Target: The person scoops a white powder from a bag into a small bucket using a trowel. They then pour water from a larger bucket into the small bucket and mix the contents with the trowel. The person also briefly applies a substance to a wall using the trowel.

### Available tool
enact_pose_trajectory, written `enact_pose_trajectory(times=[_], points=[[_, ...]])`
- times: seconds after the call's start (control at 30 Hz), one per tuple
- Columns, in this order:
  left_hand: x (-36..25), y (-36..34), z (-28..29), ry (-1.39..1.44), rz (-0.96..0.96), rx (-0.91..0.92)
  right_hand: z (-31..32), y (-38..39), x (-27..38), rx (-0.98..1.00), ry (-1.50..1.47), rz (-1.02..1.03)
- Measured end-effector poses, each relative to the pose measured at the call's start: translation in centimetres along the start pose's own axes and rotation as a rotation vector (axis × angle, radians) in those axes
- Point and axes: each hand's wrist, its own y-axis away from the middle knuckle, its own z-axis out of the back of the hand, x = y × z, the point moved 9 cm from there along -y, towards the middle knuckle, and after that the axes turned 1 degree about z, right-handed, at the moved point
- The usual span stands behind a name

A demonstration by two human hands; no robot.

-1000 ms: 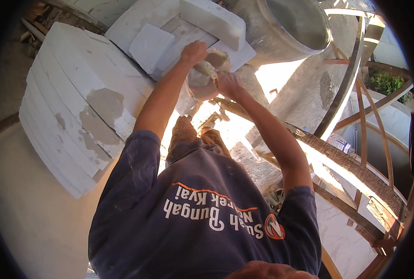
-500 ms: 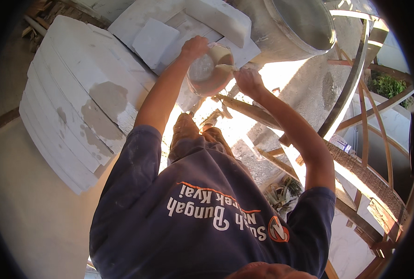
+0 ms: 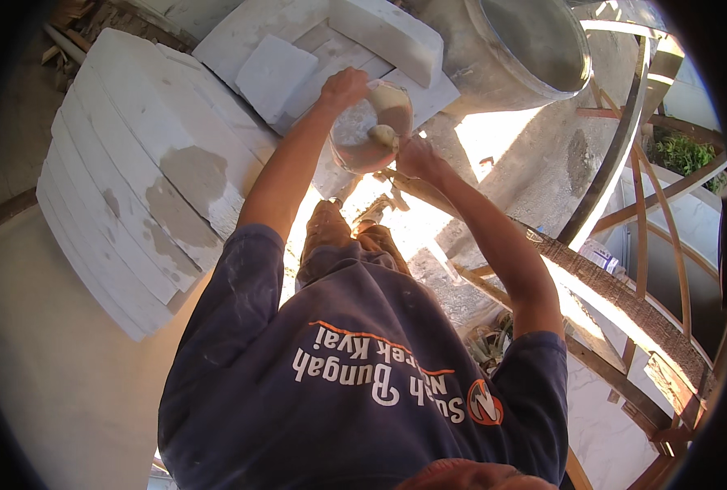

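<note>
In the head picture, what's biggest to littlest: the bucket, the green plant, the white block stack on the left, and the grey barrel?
Largest: white block stack
Next: grey barrel, cut off at the top edge
Then: bucket
Smallest: green plant

Sunlit grey floor (image 3: 535, 155), large grey tub (image 3: 461, 61) on it, pale blocks (image 3: 237, 37), square slab (image 3: 276, 73) lying on them

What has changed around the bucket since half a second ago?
The right hand has moved leftward and nearer to the body, closer to the bucket, bringing the pale-ended tool further inside it. Nothing was visibly let go. The left hand stays at the bucket's rim, and the white blocks remain in place.
</note>
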Motion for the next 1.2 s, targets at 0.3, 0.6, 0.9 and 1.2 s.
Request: enact_pose_trajectory(times=[0.3, 0.6, 0.9, 1.2], points=[[-0.3, 0.4, -0.7, -0.010, 0.018, 0.063, -1.4, -3.3, 2.3, -0.116, 0.173, -0.004], [1.3, 1.1, -0.2, 0.019, 0.065, 0.192, -3.1, -4.7, 3.1, -0.194, -0.423, -0.112], [3.2, 0.2, -0.2, 0.127, 0.044, 0.068, -4.7, -3.7, 4.4, -0.071, -0.321, -0.102], [1.6, 0.7, 0.7, 0.099, 0.052, 0.052, -3.5, -4.2, 2.4, -0.459, 0.069, -0.066]])
